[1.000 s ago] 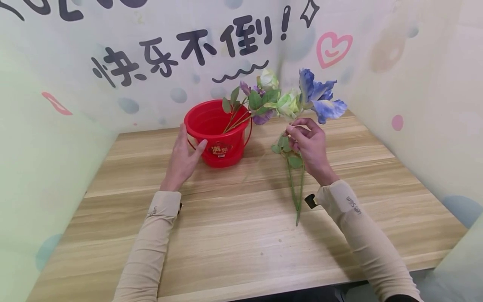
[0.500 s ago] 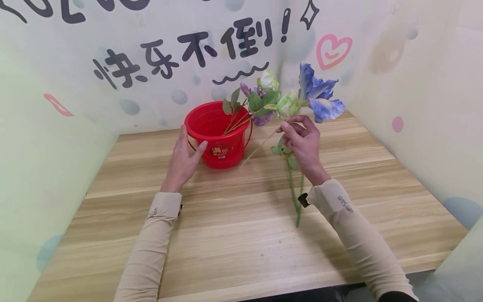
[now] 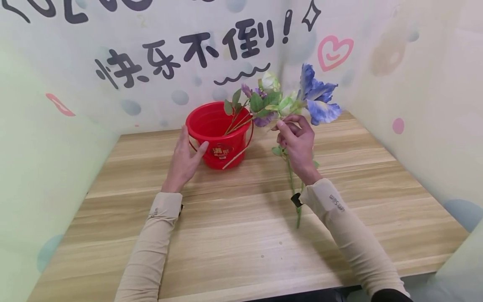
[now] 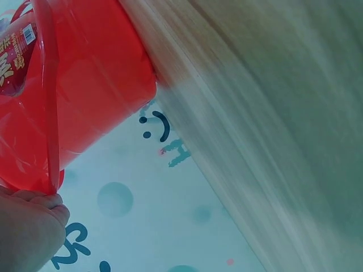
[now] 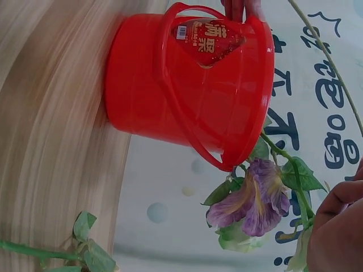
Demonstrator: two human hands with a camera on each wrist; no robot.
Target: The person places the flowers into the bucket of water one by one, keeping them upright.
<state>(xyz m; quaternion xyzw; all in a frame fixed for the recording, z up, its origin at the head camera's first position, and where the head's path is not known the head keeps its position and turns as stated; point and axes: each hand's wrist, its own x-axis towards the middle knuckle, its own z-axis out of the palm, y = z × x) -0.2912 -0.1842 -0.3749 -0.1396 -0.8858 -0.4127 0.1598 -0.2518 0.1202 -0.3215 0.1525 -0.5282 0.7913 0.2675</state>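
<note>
A red bucket (image 3: pixel 216 138) stands near the back of the table, with its handle hanging down. My left hand (image 3: pixel 185 157) rests on the bucket's left side, fingers straight along the rim and thumb out toward its front. Pinched between the thumb and fingers of my right hand (image 3: pixel 296 142) is the thin stem of a blue iris (image 3: pixel 318 98). That stem slopes down to the left, its end in front of the bucket. Purple flowers (image 5: pixel 255 198) and a pale green rose (image 3: pixel 269 82) lean rightward out of the bucket; another pale rose (image 3: pixel 288 104) shows beside the iris.
Under my right forearm, green leafy stems (image 3: pixel 290 172) lie on the wood-grain table (image 3: pixel 234 235). What flower they carry is hidden behind my hand. Printed wall sheets with black lettering (image 3: pixel 200 48) enclose the back and sides.
My right hand has shifted left with the iris, and its stem's end now passes in front of the bucket. My left hand stays against the bucket.
</note>
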